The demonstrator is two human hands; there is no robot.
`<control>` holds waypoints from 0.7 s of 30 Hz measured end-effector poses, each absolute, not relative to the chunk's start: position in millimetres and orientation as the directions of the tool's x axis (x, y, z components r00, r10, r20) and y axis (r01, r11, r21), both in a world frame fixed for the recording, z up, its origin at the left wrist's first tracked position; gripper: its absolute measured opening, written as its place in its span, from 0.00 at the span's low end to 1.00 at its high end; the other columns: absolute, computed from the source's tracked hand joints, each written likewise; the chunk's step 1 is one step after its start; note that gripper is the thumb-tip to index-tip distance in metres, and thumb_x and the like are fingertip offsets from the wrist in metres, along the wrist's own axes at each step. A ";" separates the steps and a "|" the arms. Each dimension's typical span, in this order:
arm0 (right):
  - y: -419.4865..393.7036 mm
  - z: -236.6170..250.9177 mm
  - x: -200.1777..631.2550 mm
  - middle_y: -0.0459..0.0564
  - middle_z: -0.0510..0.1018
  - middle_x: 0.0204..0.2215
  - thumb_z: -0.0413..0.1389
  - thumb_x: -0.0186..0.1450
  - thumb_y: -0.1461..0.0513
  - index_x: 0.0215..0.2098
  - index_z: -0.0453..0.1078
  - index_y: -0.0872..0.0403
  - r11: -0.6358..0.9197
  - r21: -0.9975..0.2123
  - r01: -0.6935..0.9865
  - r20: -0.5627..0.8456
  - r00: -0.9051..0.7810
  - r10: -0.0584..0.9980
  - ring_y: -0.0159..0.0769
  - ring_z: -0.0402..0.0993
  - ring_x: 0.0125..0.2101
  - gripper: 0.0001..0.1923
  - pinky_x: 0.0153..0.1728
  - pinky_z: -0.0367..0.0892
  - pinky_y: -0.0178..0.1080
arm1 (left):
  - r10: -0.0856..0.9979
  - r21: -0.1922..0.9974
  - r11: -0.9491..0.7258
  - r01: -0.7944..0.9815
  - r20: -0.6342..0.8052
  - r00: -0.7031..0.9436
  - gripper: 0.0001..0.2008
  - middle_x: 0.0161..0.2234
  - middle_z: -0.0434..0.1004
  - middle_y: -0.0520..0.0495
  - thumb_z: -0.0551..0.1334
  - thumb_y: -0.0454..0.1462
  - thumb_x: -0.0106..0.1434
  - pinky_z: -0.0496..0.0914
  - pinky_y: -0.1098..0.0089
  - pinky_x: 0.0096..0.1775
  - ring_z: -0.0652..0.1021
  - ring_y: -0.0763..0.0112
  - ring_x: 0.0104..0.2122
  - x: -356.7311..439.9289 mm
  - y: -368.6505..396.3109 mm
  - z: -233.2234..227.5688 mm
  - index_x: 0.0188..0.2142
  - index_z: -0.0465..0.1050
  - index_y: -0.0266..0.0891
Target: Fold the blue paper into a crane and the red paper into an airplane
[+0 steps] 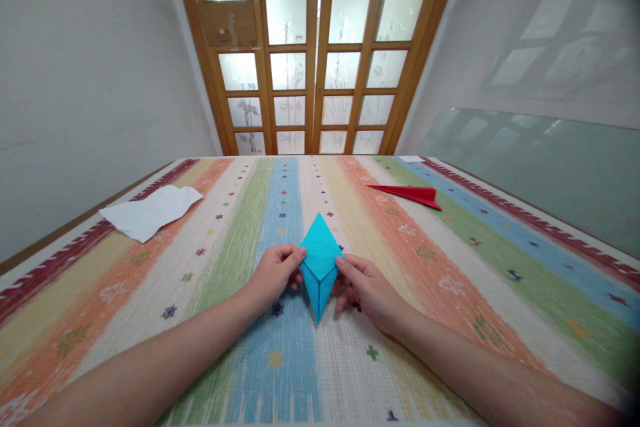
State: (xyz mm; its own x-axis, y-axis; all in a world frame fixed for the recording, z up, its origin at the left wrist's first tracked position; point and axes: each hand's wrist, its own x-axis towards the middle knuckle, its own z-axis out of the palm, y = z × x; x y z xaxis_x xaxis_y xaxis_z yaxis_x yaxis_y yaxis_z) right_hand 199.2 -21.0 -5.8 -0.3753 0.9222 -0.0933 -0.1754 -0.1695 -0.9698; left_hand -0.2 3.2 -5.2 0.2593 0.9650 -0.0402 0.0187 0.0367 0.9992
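Observation:
A blue sheet of origami paper (321, 250), folded into a long diamond, is held upright over the near middle of the table. A V-shaped flap edge crosses its lower half, and a crease line runs down to the bottom tip. My left hand (276, 273) pinches the diamond's left corner between thumb and fingers. At the right corner, my right hand (369, 288) grips it the same way, with its lower fingers curled beneath. The fingertips behind the paper are partly hidden.
A striped tablecloth (200, 293) covers the table. On the left lies a creased white paper (153, 212); a red paper plane (407, 194) rests at the right. Beyond the far edge stand wooden glass-paned doors (315, 67). A pale green panel (540, 167) leans along the right wall.

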 end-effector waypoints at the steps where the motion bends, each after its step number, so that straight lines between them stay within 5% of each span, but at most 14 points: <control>1: -20.3 -6.0 199.2 0.51 0.77 0.26 0.56 0.65 0.46 0.40 0.73 0.58 -0.173 -0.967 -0.185 -0.095 -0.371 0.924 0.34 0.75 0.23 0.23 0.18 0.72 0.33 | 0.968 1.000 0.029 0.010 -0.030 0.249 0.22 0.18 0.67 0.53 0.61 0.55 0.60 0.63 0.75 0.20 0.68 0.76 0.17 0.0 3.4 -5.1 0.29 0.68 0.37; 9: -16.6 -3.6 199.9 0.49 0.75 0.26 0.56 0.65 0.49 0.36 0.68 0.56 -0.261 -0.918 -0.300 -0.159 -0.326 0.932 0.35 0.75 0.22 0.18 0.17 0.72 0.34 | 0.956 0.967 -0.249 0.059 0.236 0.172 0.20 0.42 0.76 0.44 0.61 0.42 0.64 0.71 0.73 0.33 0.77 0.68 0.40 -1.6 -3.6 0.0 0.53 0.63 0.41; 15: -18.2 -5.7 199.3 0.49 0.75 0.25 0.54 0.67 0.48 0.38 0.68 0.57 -0.242 -0.933 -0.265 -0.131 -0.376 0.917 0.34 0.74 0.20 0.20 0.19 0.74 0.36 | 0.926 0.919 -0.331 0.216 0.272 0.263 0.15 0.43 0.76 0.43 0.59 0.37 0.64 0.71 0.73 0.33 0.77 0.67 0.38 -1.4 -7.7 -0.5 0.50 0.72 0.39; 21: -19.2 -6.2 198.8 0.51 0.76 0.28 0.51 0.68 0.46 0.40 0.67 0.56 -0.213 -0.941 -0.264 -0.099 -0.385 0.917 0.36 0.76 0.23 0.21 0.20 0.74 0.37 | 0.934 0.917 -0.326 0.228 0.275 0.230 0.14 0.42 0.78 0.43 0.59 0.43 0.65 0.71 0.72 0.33 0.77 0.64 0.39 -3.3 -3.1 1.8 0.41 0.79 0.38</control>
